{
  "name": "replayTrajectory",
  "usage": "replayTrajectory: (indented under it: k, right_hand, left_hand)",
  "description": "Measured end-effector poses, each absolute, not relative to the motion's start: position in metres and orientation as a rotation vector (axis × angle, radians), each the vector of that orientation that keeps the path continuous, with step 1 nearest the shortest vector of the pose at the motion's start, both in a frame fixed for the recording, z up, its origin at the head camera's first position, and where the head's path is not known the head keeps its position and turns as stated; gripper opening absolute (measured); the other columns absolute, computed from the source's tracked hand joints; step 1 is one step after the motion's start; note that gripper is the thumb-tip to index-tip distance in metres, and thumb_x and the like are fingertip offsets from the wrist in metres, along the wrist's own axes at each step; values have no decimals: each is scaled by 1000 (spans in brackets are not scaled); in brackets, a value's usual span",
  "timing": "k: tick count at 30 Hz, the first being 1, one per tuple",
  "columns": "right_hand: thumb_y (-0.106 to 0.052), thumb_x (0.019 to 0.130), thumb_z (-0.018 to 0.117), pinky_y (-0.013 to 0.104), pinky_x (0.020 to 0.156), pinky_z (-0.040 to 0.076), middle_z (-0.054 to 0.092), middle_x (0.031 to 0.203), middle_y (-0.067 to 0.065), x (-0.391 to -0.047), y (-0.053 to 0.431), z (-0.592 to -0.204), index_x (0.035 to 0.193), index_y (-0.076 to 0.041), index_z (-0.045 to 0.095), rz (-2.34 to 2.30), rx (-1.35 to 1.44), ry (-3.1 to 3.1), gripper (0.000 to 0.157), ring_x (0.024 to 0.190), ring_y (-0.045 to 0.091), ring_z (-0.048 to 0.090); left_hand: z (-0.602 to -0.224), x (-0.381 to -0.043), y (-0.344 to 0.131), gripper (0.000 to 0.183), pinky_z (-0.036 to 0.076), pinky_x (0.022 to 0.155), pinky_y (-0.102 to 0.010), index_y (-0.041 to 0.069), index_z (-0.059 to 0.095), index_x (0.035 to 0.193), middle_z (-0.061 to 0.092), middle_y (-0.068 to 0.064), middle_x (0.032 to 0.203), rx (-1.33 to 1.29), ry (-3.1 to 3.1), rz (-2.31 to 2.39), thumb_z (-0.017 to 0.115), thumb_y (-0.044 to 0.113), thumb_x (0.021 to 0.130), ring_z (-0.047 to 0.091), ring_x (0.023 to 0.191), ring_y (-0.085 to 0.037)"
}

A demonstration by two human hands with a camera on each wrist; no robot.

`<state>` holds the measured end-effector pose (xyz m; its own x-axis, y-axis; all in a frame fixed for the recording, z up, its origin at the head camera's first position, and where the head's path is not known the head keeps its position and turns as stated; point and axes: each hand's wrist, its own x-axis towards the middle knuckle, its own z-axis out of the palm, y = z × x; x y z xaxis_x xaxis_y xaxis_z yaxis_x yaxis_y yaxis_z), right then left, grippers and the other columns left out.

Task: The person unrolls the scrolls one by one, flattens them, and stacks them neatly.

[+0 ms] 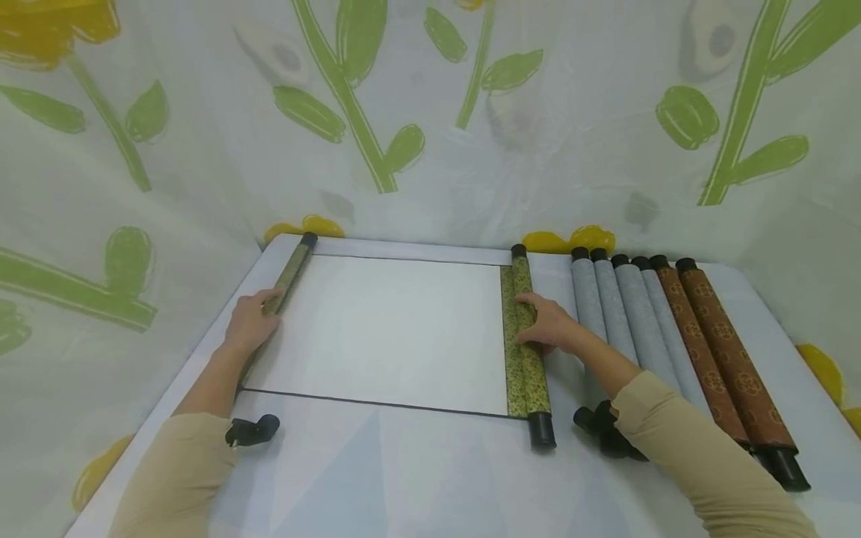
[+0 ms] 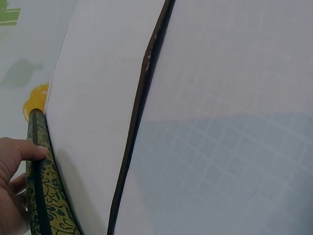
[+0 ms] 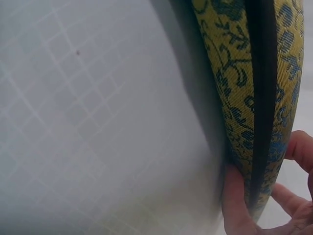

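Observation:
A hanging scroll lies partly unrolled on the table, its blank white sheet [image 1: 403,329] facing up. Green-gold brocade covers the left roll [image 1: 294,267] and the right roll [image 1: 536,373], both with black end knobs. My left hand [image 1: 252,321] grips the left roll near its middle; in the left wrist view the thumb lies over the patterned brocade [image 2: 56,198]. At the opposite side, my right hand [image 1: 550,323] holds the right roll, fingers over its top. The right wrist view shows that brocade [image 3: 234,98] close up, with thumb and fingers on either side of it.
To the right lie several rolled grey scrolls [image 1: 635,314] and two brown patterned scrolls [image 1: 729,351], side by side. Black devices sit at the left wrist [image 1: 252,431] and the right wrist [image 1: 608,432]. A flower-printed sheet [image 1: 471,179] hangs behind the pale table [image 1: 323,471].

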<state>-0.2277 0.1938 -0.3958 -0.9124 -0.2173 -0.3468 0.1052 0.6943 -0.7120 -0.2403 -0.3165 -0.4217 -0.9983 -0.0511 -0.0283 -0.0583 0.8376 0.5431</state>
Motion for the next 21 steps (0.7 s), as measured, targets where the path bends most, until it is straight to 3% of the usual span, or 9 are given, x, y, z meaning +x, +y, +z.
replayTrajectory:
  k: [6,15,21]
  right_hand:
    - [-8,80,71,37,55,54,25,146,32,-227,196,-396,148,-9,26,-1109,-76,2484,81,78,28,57]
    - [-8,80,71,37,54,54,25,145,33,-227,196,-396,148,-8,26,-1106,-81,2493,81,74,26,56]
    - [-9,80,71,36,53,53,25,144,34,-227,196,-398,148,-8,27,-1092,-92,2504,81,71,24,56]
  left_hand:
    - [-419,-239,-320,56,29,97,-65,-1,30,145,27,-43,134,-52,2974,871,44,7,91,27,123,-58]
    - [-420,-241,-320,46,27,102,-62,-3,43,138,34,-36,140,-19,2962,873,41,4,92,27,130,-53]
    - [-423,-240,-322,49,33,97,-64,-1,46,135,37,-37,137,-28,3018,845,54,8,88,32,125,-55]
